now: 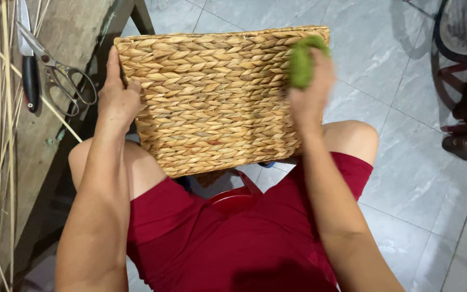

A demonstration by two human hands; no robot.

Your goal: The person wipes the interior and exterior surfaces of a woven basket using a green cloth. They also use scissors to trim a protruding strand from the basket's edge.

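The person rubs the flat side of a woven basket [217,100] that rests on the knees, so the step in hand seems to be cleaning, and the next move probably needs an even stroke across the weave. The right hand [309,89] is closed around a green cloth [302,60] (blurred) near the basket's upper right corner, while the left hand [117,97] grips its left edge beside the scissors [55,70] on the wooden bench [68,27].

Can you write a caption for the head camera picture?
Left hand steadies a woven basket while right hand presses a green pad on it.
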